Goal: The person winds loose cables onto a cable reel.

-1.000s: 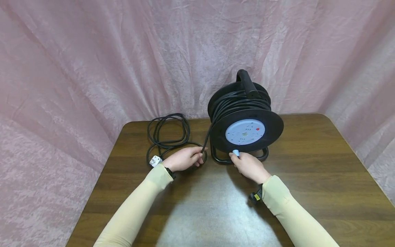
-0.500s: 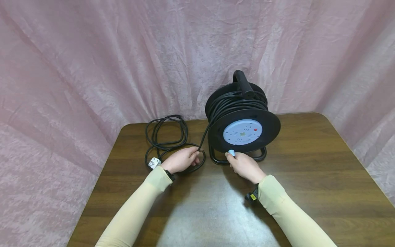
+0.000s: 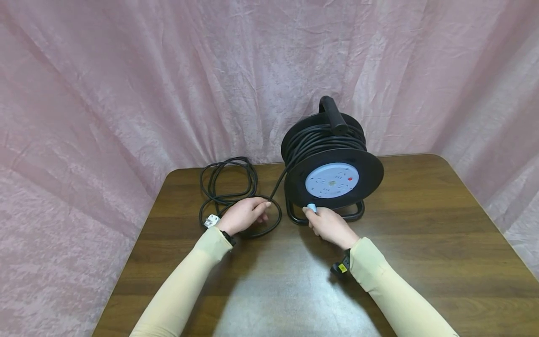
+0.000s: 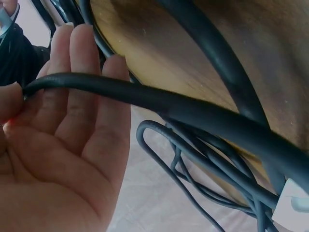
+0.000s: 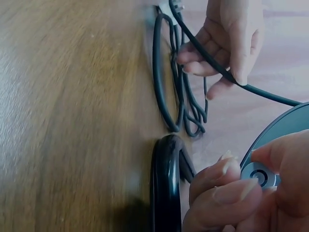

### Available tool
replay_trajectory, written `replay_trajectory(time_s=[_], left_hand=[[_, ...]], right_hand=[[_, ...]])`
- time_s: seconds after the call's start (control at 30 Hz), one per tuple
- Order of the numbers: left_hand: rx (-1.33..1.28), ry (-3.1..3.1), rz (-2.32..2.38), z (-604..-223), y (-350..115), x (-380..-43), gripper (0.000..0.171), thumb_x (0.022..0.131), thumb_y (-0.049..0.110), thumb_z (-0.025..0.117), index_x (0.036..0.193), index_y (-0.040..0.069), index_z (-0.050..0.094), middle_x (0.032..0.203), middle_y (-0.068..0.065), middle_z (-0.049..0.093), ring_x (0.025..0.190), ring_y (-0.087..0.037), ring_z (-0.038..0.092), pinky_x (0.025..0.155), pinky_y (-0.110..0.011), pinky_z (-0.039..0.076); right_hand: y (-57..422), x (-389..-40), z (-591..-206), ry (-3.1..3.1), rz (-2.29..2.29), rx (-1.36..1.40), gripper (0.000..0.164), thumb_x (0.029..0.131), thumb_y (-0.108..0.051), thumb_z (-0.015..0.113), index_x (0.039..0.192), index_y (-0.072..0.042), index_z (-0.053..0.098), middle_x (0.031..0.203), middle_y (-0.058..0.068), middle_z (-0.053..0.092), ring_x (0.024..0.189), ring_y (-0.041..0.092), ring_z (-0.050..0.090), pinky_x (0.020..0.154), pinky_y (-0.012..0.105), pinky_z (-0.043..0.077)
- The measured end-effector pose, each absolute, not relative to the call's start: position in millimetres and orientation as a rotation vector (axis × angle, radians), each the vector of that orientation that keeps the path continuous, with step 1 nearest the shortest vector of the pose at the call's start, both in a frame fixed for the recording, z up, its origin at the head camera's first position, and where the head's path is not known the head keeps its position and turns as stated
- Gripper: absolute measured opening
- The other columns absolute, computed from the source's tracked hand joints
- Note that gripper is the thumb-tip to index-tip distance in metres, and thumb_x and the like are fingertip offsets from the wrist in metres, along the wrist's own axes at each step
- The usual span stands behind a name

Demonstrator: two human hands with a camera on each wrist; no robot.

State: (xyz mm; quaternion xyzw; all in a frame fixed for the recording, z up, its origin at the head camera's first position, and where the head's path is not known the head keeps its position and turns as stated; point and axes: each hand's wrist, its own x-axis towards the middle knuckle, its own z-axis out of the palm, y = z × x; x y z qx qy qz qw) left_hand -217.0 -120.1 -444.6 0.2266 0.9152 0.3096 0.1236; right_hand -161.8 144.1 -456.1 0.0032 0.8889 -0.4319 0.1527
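A black cable reel (image 3: 337,159) stands on the table, wound with black cable (image 3: 324,138) and fitted with a pale blue socket panel (image 3: 331,180). My left hand (image 3: 244,214) pinches the cable between thumb and index finger, left of the reel. In the left wrist view that cable (image 4: 159,99) crosses in front of the other fingers (image 4: 82,72), which are fairly straight. At the lower front of the reel, my right hand (image 3: 332,227) grips the light blue crank knob (image 3: 311,208). The knob's round end (image 5: 258,177) shows among the right fingers in the right wrist view.
Loose cable loops (image 3: 229,180) lie at the table's back left, with a white plug (image 3: 211,221) beside my left wrist. The reel rests on a black tubular stand (image 3: 294,216) and has a carrying handle (image 3: 333,116) on top. A pink curtain (image 3: 261,84) hangs behind the table.
My right hand has moved a little left with the knob along the reel's lower front. My left hand has shifted slightly left, keeping its pinch on the cable. The whole view has shifted slightly.
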Motion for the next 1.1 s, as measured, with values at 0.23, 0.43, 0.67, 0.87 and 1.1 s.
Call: replay_trajectory(time_s=[0.23, 0.43, 0.67, 0.87, 1.1], left_hand=[[0.684, 2.690, 0.886, -443.7, -119.9, -216.2, 0.029, 0.109, 0.030, 0.040, 0.114, 0.013, 0.063, 0.087, 0.003, 0.069, 0.073, -0.010, 0.063, 0.073, -0.033, 0.051], [0.714, 2.685, 0.852, -443.5, -124.3, -214.4, 0.029, 0.109, 0.024, 0.039, 0.131, 0.014, 0.056, 0.094, 0.002, 0.070, 0.077, -0.010, 0.064, 0.078, -0.035, 0.051], [0.741, 2.641, 0.857, -442.8, -132.4, -211.8, 0.046, 0.110, 0.022, 0.037, 0.155, 0.014, 0.036, 0.103, -0.002, 0.071, 0.082, -0.012, 0.066, 0.083, -0.034, 0.051], [0.711, 2.636, 0.906, -444.0, -143.8, -208.2, 0.045, 0.109, 0.026, 0.041, 0.153, 0.016, 0.040, 0.097, -0.001, 0.070, 0.081, -0.013, 0.067, 0.082, -0.033, 0.052], [0.734, 2.577, 0.982, -444.8, -156.0, -207.3, 0.047, 0.110, 0.027, 0.037, 0.157, 0.023, 0.032, 0.107, -0.005, 0.070, 0.087, -0.013, 0.067, 0.088, -0.038, 0.051]], right_hand=[[138.6, -162.5, -452.4, 2.472, -1.337, 0.013, 0.062, 0.102, -0.055, 0.041, 0.088, 0.001, 0.065, 0.059, 0.003, 0.056, 0.047, 0.016, 0.045, 0.048, 0.031, 0.041], [135.3, -162.9, -450.0, 2.453, -1.375, 0.006, 0.061, 0.101, -0.054, 0.043, 0.088, 0.001, 0.064, 0.060, 0.003, 0.056, 0.047, 0.015, 0.044, 0.047, 0.030, 0.040], [131.7, -164.2, -448.3, 2.408, -1.448, -0.006, 0.059, 0.102, -0.051, 0.045, 0.087, 0.003, 0.062, 0.057, 0.002, 0.052, 0.046, 0.014, 0.041, 0.044, 0.027, 0.036], [127.6, -164.9, -446.9, 2.376, -1.487, 0.004, 0.056, 0.101, -0.050, 0.047, 0.082, 0.000, 0.061, 0.057, 0.002, 0.050, 0.046, 0.013, 0.039, 0.043, 0.025, 0.033], [125.3, -165.2, -443.0, 2.354, -1.518, -0.009, 0.057, 0.102, -0.049, 0.047, 0.085, 0.004, 0.061, 0.058, 0.002, 0.050, 0.047, 0.013, 0.039, 0.044, 0.025, 0.033]])
